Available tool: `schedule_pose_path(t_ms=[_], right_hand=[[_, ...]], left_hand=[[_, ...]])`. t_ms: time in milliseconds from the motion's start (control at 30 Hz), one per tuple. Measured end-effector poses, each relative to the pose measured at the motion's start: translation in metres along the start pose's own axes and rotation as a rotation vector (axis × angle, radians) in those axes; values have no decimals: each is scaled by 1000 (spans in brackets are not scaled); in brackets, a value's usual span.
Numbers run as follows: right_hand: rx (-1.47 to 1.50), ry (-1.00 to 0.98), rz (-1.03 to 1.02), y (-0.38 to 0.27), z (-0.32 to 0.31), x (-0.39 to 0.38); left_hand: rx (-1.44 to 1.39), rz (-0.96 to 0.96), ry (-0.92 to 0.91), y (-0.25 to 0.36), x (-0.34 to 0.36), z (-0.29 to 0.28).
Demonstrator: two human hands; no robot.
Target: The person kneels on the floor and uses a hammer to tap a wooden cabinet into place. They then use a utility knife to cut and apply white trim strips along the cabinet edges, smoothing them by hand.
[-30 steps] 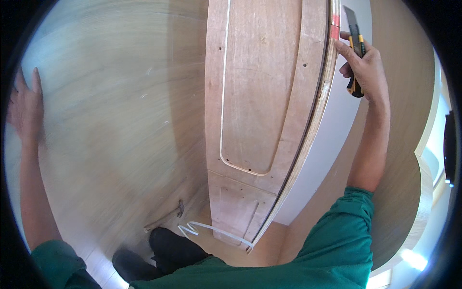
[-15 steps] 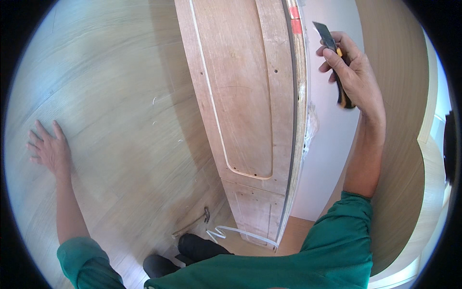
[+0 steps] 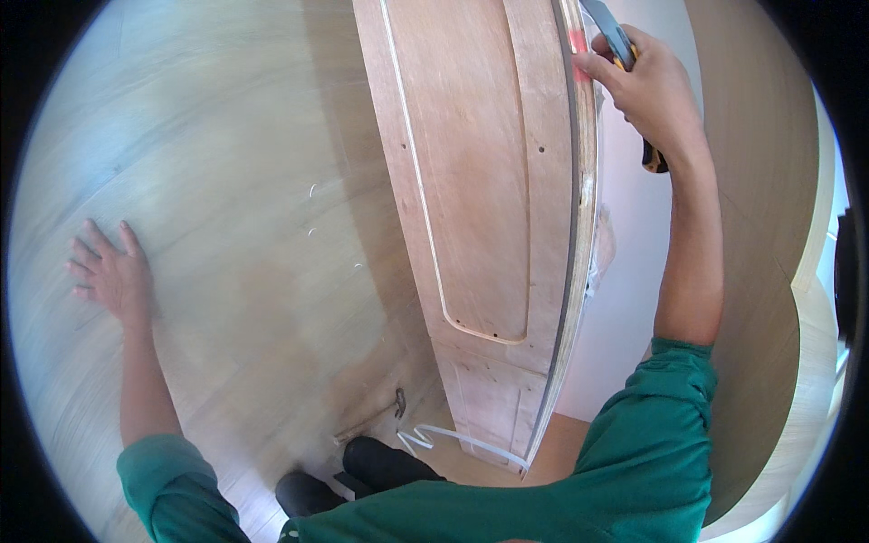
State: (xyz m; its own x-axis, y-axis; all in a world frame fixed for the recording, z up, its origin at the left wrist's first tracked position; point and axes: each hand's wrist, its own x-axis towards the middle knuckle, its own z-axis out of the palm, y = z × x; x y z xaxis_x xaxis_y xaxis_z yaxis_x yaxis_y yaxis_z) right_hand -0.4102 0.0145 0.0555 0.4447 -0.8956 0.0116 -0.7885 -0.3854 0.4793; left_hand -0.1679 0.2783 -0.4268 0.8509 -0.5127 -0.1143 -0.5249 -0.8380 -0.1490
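Note:
My right hand (image 3: 656, 90) is closed round a utility knife (image 3: 614, 34) with a black and yellow handle, its blade out and pointing to the far left. The thumb of that hand rests at a red mark on the layered edge (image 3: 586, 172) of a long plywood panel (image 3: 471, 181). A pale strip is set in a groove on the panel's face. Over on the left, my left hand (image 3: 119, 276) lies flat with spread fingers on the wood-grain surface (image 3: 226, 136) and holds nothing.
A hammer (image 3: 399, 404) lies on the floor near my feet. Beside it a white strip (image 3: 471, 439) trails across the panel's near end. Crumpled clear plastic (image 3: 601, 249) sits along the panel's right side. A curved wooden surface (image 3: 760, 226) rises at the right. Small white shavings dot the left surface.
My right hand has moved away from me with the knife, bringing its thumb to the panel's edge. My left hand stays spread; the whole view has shifted slightly.

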Motion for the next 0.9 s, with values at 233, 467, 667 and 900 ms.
schedule_pose_path(t_ms=[233,467,667,900], right_hand=[[127,-22,90,14,-11,-17],[93,-25,-42,16,-12,-23],[-114,-3,-81,6,-13,-16],[-298,-10,-55,-19,-21,-18]], left_hand=[[-137,11,88,-1,-2,13],[-225,37,210,-5,1,30],[-285,65,303,-7,1,40],[-356,81,320,-6,0,36]])
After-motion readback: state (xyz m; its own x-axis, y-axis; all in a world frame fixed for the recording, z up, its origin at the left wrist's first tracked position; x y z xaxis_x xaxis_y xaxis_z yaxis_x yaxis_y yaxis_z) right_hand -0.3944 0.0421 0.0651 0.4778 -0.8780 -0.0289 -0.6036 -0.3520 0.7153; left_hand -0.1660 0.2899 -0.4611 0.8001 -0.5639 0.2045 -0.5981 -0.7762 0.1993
